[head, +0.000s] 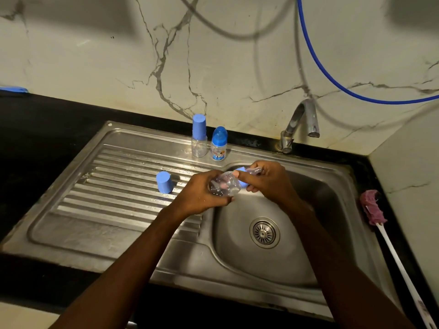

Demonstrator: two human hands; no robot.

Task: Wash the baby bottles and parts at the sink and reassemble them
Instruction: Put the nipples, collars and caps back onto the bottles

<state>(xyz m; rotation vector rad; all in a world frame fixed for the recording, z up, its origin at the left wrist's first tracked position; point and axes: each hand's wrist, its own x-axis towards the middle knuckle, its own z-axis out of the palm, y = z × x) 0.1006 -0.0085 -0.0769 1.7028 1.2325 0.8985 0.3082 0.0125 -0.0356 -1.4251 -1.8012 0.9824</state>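
My left hand (204,191) grips a small clear baby bottle (225,186) lying on its side over the left rim of the sink bowl (266,262). At the bottle's neck my right hand (266,179) holds a blue collar with a clear teat (244,176). A loose blue cap (164,182) stands on the ribbed drainboard (114,186). Two closed bottles stand at the back: a clear one with a tall blue cap (199,136) and a printed one with a blue domed lid (219,144).
A steel tap (299,124) rises behind the bowl with no water running. A pink bottle brush with a white handle (380,224) lies on the black counter at the right. A blue hose (332,77) hangs across the marble wall. The drain strainer (264,232) sits in the bowl.
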